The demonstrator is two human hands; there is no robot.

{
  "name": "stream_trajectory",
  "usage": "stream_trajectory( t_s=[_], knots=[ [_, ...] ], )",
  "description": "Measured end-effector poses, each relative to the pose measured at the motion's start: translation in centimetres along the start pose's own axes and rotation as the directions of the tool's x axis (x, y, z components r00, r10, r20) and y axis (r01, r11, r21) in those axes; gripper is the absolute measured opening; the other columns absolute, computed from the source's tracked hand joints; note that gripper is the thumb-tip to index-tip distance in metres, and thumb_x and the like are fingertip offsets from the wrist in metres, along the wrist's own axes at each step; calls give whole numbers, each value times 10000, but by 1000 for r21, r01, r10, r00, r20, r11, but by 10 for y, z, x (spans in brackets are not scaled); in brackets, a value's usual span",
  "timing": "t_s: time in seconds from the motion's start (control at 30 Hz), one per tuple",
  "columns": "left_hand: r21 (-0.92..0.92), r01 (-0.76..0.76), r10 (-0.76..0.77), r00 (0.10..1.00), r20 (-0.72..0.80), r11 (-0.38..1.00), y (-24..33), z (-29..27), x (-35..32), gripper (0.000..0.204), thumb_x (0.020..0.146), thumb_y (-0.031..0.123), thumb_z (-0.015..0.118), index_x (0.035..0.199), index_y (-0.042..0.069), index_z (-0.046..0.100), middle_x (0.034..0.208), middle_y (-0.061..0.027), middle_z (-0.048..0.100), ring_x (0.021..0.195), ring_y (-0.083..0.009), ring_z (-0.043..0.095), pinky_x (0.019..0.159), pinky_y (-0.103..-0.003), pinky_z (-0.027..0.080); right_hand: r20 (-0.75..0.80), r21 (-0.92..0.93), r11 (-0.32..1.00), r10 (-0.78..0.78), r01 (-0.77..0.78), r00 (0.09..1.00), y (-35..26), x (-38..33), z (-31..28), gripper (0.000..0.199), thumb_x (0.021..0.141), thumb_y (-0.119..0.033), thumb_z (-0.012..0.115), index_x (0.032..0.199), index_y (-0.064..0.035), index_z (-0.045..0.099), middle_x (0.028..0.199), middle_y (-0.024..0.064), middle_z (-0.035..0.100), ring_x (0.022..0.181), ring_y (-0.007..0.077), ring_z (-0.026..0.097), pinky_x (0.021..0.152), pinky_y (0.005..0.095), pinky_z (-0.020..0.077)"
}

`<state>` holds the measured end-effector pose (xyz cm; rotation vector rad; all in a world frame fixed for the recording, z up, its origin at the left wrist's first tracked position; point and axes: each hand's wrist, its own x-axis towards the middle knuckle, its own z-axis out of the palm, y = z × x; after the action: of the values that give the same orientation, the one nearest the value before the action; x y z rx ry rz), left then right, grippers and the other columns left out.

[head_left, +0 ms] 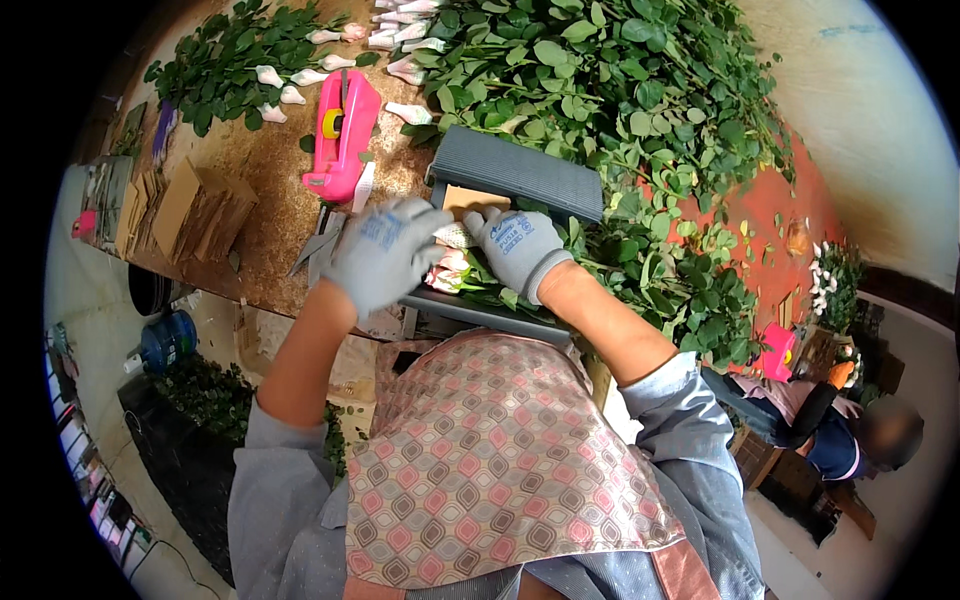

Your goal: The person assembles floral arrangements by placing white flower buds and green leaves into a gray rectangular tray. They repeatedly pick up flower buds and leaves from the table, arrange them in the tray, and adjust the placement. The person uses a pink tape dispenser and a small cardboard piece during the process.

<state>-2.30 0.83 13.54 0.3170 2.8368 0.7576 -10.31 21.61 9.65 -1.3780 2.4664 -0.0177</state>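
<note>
pink-and-white roses (450,272) lie between the two gloved hands, in the opening of a dark grey ribbed stand (520,172), with a brown cardboard piece (470,198) just beyond them. the left hand (385,255) is bent in over their left side, back of the glove upward; its fingers blur, so i cannot tell whether they grip anything. the right hand (520,250) has its fingertips at a netted rosebud (457,236), touching it or nearly so, and whether they pinch it i cannot tell either. the likeliest harm, i judge, is bruised petals: the blooms sit in a narrow gap between both gloves, and a hard push from either side could crush them or tear the net. the gloves may dull the feel of that pressure. leafy stems (640,110) crowd close to the stand, so a tug could snag foliage and drag blooms out of line. the cardboard might slide if bumped. farther left, the pink tape dispenser (343,140) stands near white-netted buds (408,112); a careless sweep could knock it into them.
</note>
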Motion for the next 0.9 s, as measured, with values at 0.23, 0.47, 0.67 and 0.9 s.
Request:
stream_trajectory(
  t_s=[0.23, 0.47, 0.67, 0.9],
  knots=[
    [337, -91, 30, 983, 182, 937, -50, 13, 21, 123, 898, 183, 628, 987, 100, 645, 967, -93, 657, 995, -307, 645, 850, -451, 492, 10, 40, 999, 6, -7, 1000, 1, 4, 6, 272, 941, -119, 543, 1206, -57, 549, 1027, 179, 698, 836, 310, 738, 641, 424, 592],
    [336, 89, -127, 988, 93, 938, -52, -49, -20, 382, 850, 293, 691, 1174, 93, 651, 1067, -126, 665, 1010, -318, 634, 865, -479, 470, 17, 18, 1000, -11, 11, 1000, -1, 5, 11, 254, 941, -120, 546, 1183, -42, 542, 1001, 179, 704, 841, 324, 739, 639, 438, 586],
    [114, -202, 178, 965, 192, 973, 29, 28, -39, 649, 867, 286, 696, 1454, 85, 505, 1471, -106, 507, 1156, -303, 558, 931, -469, 463, 55, -2, 1000, -3, 3, 998, -8, 5, 3, 227, 952, -149, 540, 1161, -61, 552, 1010, 159, 701, 835, 312, 738, 630, 439, 584],
    [244, -159, 103, 968, 228, 957, 40, 33, -43, 608, 894, 235, 662, 1461, 84, 500, 1480, -83, 500, 1186, -278, 519, 929, -433, 458, 16, 17, 998, 64, -65, 998, -11, -2, 4, 346, 920, -229, 612, 1209, -42, 581, 1017, 164, 718, 825, 323, 741, 639, 457, 592]
  ],
)
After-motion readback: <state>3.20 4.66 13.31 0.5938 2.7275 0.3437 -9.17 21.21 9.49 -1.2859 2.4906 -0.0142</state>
